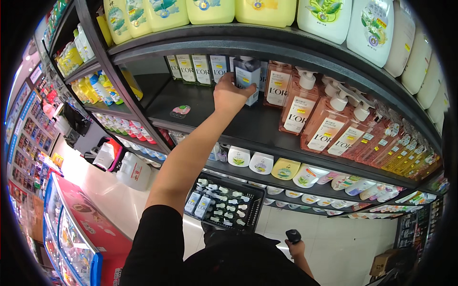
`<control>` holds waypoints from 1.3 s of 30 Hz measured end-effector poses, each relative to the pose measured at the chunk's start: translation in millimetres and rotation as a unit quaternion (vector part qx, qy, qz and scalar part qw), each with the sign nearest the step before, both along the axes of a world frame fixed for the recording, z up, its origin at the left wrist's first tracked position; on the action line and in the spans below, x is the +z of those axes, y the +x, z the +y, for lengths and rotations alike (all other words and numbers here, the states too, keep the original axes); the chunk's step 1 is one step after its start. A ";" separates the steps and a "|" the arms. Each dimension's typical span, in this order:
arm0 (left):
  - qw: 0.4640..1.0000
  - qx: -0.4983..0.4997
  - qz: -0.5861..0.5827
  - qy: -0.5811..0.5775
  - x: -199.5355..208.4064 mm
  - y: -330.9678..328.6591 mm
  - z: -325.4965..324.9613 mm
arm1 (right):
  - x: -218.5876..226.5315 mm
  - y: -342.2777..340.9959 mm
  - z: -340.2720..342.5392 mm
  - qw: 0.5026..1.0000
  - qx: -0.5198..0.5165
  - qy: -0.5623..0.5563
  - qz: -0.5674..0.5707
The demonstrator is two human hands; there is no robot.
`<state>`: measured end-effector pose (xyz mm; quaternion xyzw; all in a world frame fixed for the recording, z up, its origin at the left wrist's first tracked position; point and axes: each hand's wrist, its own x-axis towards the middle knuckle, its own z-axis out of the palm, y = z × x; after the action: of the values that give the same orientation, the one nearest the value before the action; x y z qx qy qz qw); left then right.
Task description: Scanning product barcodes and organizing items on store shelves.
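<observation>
My left hand (230, 94) is closed around a grey pump bottle (247, 77) at the shelf's (210, 112) back edge. My right hand (296, 247) grips a black scanner (292, 235), low. Risk: nudging the neighbouring amber bottles (298, 102) over, since they're tight beside it.

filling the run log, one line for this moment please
left hand: grips dark pump bottle on shelf | right hand: holds black scanner low | basket: bottles inside

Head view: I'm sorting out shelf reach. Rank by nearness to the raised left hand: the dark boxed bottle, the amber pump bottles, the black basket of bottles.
1. Dark boxed bottle, gripped by the left hand on the shelf.
2. Amber pump bottles, just to its right, same shelf.
3. Black basket, far below, near the floor.
</observation>
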<state>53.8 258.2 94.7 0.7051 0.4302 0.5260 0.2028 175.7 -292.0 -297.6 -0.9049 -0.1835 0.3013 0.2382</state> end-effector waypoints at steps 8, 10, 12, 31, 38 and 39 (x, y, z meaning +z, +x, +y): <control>0.993 -0.057 0.066 -0.081 -4.5 1.1 1.7 | -22.9 -19.9 -55.1 0.992 -0.083 -0.051 0.082; 0.990 -0.064 0.095 -0.080 -10.0 -10.9 2.2 | -34.7 -22.7 -75.0 0.983 -0.140 -0.063 0.099; 0.988 -0.056 0.134 -0.056 -14.2 -20.4 4.2 | -51.4 -26.5 -92.7 0.984 -0.148 -0.061 0.077; 0.899 -0.328 0.288 -0.032 -5.4 -10.9 23.5 | 12.6 -25.2 -29.5 0.973 -0.171 -0.096 0.122; 0.912 -0.279 0.299 -0.007 -2.0 2.8 17.2 | -44.3 -41.3 -72.5 0.980 -0.175 -0.046 0.085; 0.912 -0.282 0.298 -0.002 0.7 2.2 15.5 | -52.7 -44.1 -74.8 0.978 -0.194 -0.049 0.068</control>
<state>56.0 273.6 95.4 0.9207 0.2549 0.2117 0.2063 131.6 -366.8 -350.3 -0.9113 0.0266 0.3188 0.2594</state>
